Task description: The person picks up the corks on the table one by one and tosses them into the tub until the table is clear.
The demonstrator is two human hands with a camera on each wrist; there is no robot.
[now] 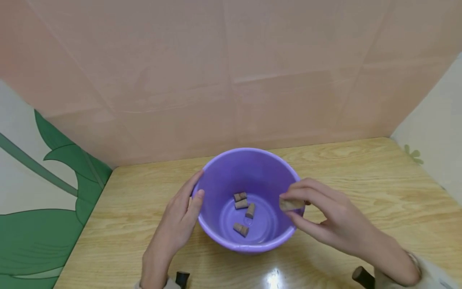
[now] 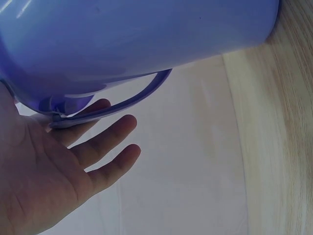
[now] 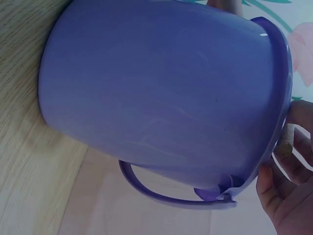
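Note:
A purple bucket (image 1: 249, 245) stands upright on the table, with several tapered cork stoppers (image 1: 241, 228) lying on its bottom. My left hand (image 1: 177, 216) holds the bucket's left rim, thumb over the edge and fingers outside; in the left wrist view those fingers spread beside the bucket's handle (image 2: 142, 96). Over the right rim, my right hand (image 1: 335, 216) pinches another cork stopper (image 1: 290, 204) between thumb and fingers. The right wrist view shows this stopper (image 3: 286, 142) only partly, at the rim behind the fingers.
The wood-grain table (image 1: 122, 216) reaches a pinkish wall covering (image 1: 231, 80) at the back. Green leaf patterns (image 1: 39, 233) mark the left side. Two dark cylindrical ends show near the front edge, one by the left wrist (image 1: 182, 277), one by the right sleeve (image 1: 402, 277).

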